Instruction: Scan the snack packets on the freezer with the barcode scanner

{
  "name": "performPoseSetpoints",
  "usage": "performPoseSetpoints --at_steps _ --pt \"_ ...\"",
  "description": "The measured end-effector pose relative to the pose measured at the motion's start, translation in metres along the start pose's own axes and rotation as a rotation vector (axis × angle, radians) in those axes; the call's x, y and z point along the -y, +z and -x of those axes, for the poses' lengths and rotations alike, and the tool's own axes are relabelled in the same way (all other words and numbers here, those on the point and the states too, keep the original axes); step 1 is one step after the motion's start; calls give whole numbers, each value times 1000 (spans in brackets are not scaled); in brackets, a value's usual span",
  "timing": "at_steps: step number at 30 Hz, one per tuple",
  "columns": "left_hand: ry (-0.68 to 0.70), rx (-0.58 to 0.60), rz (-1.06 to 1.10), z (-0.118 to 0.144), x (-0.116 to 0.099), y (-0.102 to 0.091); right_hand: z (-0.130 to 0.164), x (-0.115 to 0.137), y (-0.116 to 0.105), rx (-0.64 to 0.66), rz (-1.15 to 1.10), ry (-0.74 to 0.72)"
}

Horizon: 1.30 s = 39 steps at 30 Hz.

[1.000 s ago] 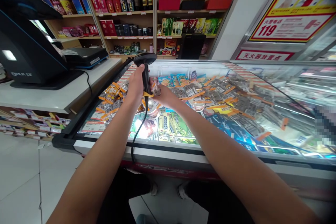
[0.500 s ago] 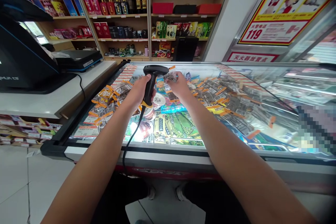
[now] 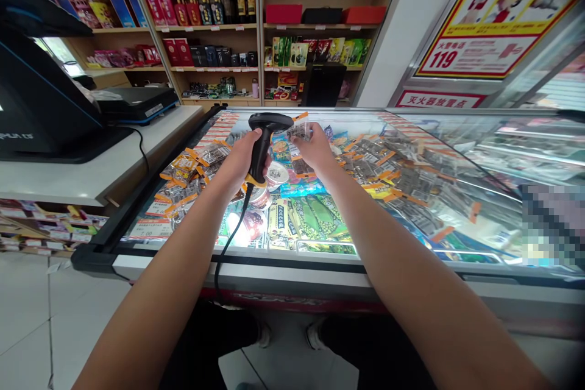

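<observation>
Head view, centre of frame. The left hand point(image 3: 238, 158) is wrapped around the grip of a black barcode scanner point(image 3: 264, 140). The scanner's long axis runs nearly upright, tilted slightly to the right: the head is at the top, just above centre frame, and the yellow-ringed base sits at the bottom, where a black cable point(image 3: 228, 237) drops toward the lower centre of the frame. The scanner head faces right.

Directly right of the scanner head, the right hand point(image 3: 315, 149) grips a small clear snack packet point(image 3: 298, 131) by its lower part, fingers pinched together on it. The packet stands at the same height as the scanner head, just beside it; whether the two touch cannot be determined. The right hand is the nearer one to the packet; the left hand lies below and left of it, with the scanner between.

Both hands hover above the glass lid of a chest freezer point(image 3: 292, 268), which fills the middle and right of the frame. More packets point(image 3: 393, 164) lie on the glass.

Left of frame: a white desk point(image 3: 68, 183) carries a black till screen point(image 3: 41, 109). Upper frame: shelves point(image 3: 214, 27) with boxes and bottles.

Hard to make out: the printing on the held packet, and the scanner trigger, covered by the left fingers. A block at the right edge is pixelated. Glare on the glass obscures the freezer contents at right.
</observation>
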State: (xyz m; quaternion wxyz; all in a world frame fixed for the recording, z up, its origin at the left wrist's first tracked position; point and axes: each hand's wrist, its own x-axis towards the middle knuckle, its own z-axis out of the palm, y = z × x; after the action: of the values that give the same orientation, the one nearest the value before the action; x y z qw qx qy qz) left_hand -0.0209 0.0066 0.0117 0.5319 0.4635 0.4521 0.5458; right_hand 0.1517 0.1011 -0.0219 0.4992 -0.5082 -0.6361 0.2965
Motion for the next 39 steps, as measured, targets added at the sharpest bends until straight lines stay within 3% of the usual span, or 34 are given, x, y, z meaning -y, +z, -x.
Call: performPoseSetpoints --at_steps 6,11,15,17,21,23,28,30,34,36,39 --pt "71 -53 8 -3 0 -1 -4 1 -16 -6 141 5" --pt "147 -193 76 0 -7 0 -9 -3 -44 -124 532 88" --pt "176 -287 96 3 -12 1 2 8 -40 -188 848 -88" --pt "186 -323 84 3 -13 2 13 20 -24 -42 762 -213" --pt "232 -334 78 4 -13 0 44 40 17 569 391 -399" --pt "247 -321 84 3 -12 -2 58 41 34 699 261 -414" --pt "230 -323 108 1 -12 -7 71 27 57 871 -24 -454" --pt "232 -330 122 0 -12 -6 72 21 62 911 -6 -532" --pt "255 -319 144 -2 -11 -4 73 21 68 873 199 -729" --pt "266 -318 143 -3 -10 -4 74 29 63 891 321 -683" --pt "285 -315 162 -3 -10 -5 72 43 43 953 525 -415"
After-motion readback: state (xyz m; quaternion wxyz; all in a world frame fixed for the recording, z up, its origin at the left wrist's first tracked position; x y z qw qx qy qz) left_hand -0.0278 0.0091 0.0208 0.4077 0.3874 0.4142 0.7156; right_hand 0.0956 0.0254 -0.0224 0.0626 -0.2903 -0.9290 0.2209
